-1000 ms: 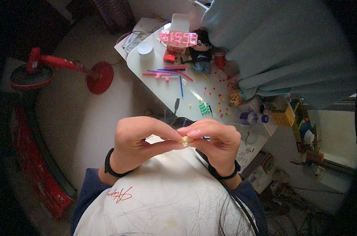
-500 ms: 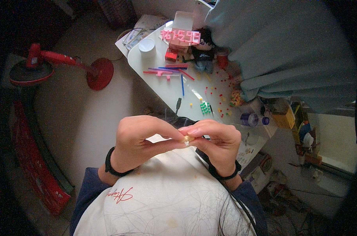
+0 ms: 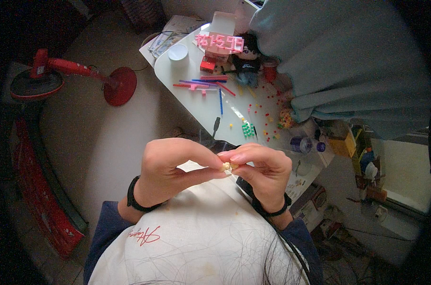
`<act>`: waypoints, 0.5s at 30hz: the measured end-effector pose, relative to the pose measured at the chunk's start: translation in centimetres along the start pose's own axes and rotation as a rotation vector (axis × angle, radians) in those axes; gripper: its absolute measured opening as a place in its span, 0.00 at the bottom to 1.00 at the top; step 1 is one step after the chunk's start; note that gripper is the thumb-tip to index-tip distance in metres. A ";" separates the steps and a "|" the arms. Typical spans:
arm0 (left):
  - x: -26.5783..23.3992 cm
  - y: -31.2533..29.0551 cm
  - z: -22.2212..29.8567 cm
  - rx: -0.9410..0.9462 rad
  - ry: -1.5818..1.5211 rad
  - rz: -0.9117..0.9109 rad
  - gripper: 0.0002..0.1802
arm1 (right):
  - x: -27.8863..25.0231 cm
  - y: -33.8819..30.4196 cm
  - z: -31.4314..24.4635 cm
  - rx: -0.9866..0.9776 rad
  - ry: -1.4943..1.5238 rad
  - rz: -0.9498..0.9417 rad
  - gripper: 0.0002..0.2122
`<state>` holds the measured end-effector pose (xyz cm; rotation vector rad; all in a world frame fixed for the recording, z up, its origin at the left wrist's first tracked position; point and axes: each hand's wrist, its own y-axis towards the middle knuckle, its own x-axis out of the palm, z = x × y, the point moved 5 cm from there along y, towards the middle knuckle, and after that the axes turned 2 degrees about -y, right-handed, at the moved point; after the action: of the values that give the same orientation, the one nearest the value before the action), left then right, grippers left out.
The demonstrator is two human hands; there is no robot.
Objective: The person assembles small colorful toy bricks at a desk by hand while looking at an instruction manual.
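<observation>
My left hand (image 3: 170,159) and my right hand (image 3: 264,168) meet in front of my chest, each closed in a pinch. Between their thumbs and forefingers is a small pale yellow piece (image 3: 228,167) with a bumpy, studded look and a whitish bit below. The fingertips cover much of it, so I cannot tell whether it is one part or two joined. Just beyond the hands, on the white table (image 3: 187,97), lie a block of green studded bricks (image 3: 248,130) and a black cable plug (image 3: 217,124).
Coloured strips (image 3: 208,81), a white round container (image 3: 178,53), a pink brick construction (image 3: 220,42), a small red box (image 3: 208,63) and a doll (image 3: 246,64) occupy the far table. Tiny loose bricks and a purple-lidded jar (image 3: 301,144) lie rightward. A red fan (image 3: 120,86) stands left.
The fingertips have parted slightly, and more of the pale yellow piece shows between them. Both hands otherwise keep their place; the view has shifted a little.
</observation>
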<state>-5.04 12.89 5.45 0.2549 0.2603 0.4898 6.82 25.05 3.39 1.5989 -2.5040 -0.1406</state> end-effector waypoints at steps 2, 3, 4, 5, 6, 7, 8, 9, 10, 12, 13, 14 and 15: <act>0.0 0.0 -0.1 0.018 0.019 0.000 0.10 | 0.0 0.0 0.1 0.000 0.003 0.000 0.08; 0.0 0.0 0.0 0.038 0.037 -0.001 0.09 | 0.0 0.0 0.1 0.000 0.005 -0.001 0.08; 0.0 0.0 -0.1 0.038 0.035 -0.002 0.09 | 0.0 0.0 0.1 0.003 0.000 0.001 0.08; 0.0 0.0 -0.1 0.042 0.045 -0.005 0.09 | 0.1 0.0 0.1 0.005 -0.003 0.003 0.08; 0.0 0.1 -0.1 0.047 0.055 -0.007 0.09 | 0.1 0.0 0.1 0.007 -0.007 0.005 0.08; 0.0 0.1 -0.1 0.047 0.054 -0.008 0.09 | 0.1 0.0 0.1 0.012 0.003 0.007 0.08; -0.1 0.1 -0.1 0.033 0.054 -0.015 0.10 | 0.1 0.0 0.1 0.015 0.007 0.009 0.08; -0.1 0.1 -0.1 0.020 0.055 -0.021 0.12 | 0.1 0.0 0.2 0.017 0.012 0.012 0.08; -0.1 0.1 -0.1 0.019 0.056 -0.021 0.12 | 0.1 0.1 0.2 0.009 0.010 0.007 0.08; -0.1 0.0 -0.1 0.022 0.058 -0.011 0.11 | 0.1 0.0 0.2 0.001 0.011 0.002 0.08; -0.1 0.0 -0.2 0.022 0.056 -0.012 0.11 | 0.1 0.0 0.3 0.001 0.013 0.001 0.08; -0.1 -0.1 -0.3 0.030 0.046 -0.007 0.10 | 0.1 0.1 0.3 0.001 0.013 0.000 0.08; -0.1 -0.1 -0.3 0.038 0.036 -0.001 0.10 | 0.1 0.1 0.4 0.002 0.014 0.000 0.08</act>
<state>-5.21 12.83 5.16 0.2833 0.3051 0.4894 6.65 24.96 3.06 1.5949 -2.4944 -0.1267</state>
